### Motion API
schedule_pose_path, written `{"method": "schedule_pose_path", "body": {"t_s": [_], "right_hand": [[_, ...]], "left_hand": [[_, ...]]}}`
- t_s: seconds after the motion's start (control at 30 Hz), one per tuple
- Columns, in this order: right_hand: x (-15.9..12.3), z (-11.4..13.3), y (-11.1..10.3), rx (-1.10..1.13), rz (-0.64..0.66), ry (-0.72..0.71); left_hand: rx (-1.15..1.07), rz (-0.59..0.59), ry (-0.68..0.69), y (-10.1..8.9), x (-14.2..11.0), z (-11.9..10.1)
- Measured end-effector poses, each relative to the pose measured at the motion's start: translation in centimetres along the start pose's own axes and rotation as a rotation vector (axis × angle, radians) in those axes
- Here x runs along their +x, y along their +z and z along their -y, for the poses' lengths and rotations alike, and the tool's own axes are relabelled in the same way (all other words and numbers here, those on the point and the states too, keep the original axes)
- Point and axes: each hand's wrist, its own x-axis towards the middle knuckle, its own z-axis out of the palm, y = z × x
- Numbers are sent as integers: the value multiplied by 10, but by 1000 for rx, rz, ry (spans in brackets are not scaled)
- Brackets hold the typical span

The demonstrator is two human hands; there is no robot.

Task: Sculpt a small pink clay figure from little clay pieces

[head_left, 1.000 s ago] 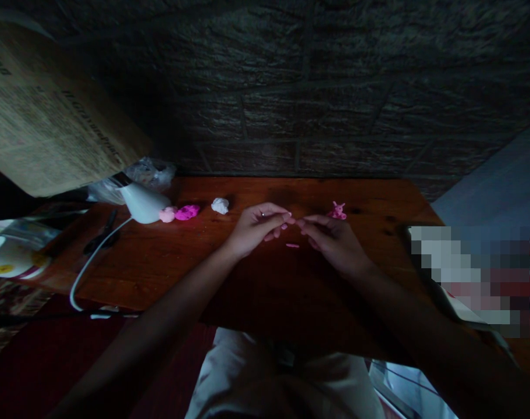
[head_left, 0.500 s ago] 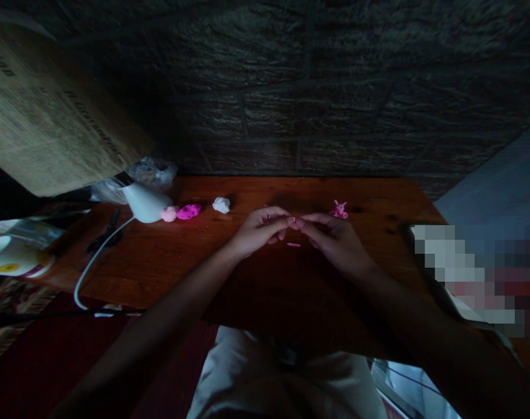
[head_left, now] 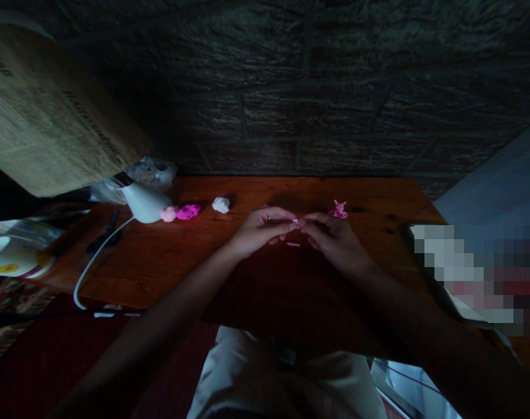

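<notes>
My left hand (head_left: 265,230) and my right hand (head_left: 332,235) meet over the middle of the wooden table (head_left: 265,186). Between their fingertips they pinch a tiny piece of pink modelling clay (head_left: 295,221). Just below the fingers, a thin pink clay strip (head_left: 293,244) lies on the wood. A small pink clay figure (head_left: 340,208) with thin points on top sits behind my right hand, partly covered by it. Left of my hands are a white clay lump (head_left: 221,205), a magenta clay lump (head_left: 188,212) and a pale pink clay lump (head_left: 169,213).
A lamp with a white base (head_left: 145,201) and a newsprint-patterned shade (head_left: 59,110) stands at the left, its white cord (head_left: 88,270) crossing the table edge. Dark scissors (head_left: 105,233) lie nearby. A paper cup (head_left: 15,256) is at far left. A brick wall (head_left: 273,87) rises behind.
Both hands stay in nearly the same place. The fingertips have shifted slightly, and more of the pink clay piece shows between them.
</notes>
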Motion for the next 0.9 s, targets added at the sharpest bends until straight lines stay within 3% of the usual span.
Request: {"method": "schedule_pose_path", "body": {"t_s": [0.27,0.57,0.9], "right_hand": [[0,-1,0,13,28,25],[0,-1,-5,-122,25,-40],[-2,3,-2,-248,65,-174]], "left_hand": [[37,-30,33,-1,0,1],[64,6,48,0,-1,-1],[59,-33,67,-2,1,3]]}}
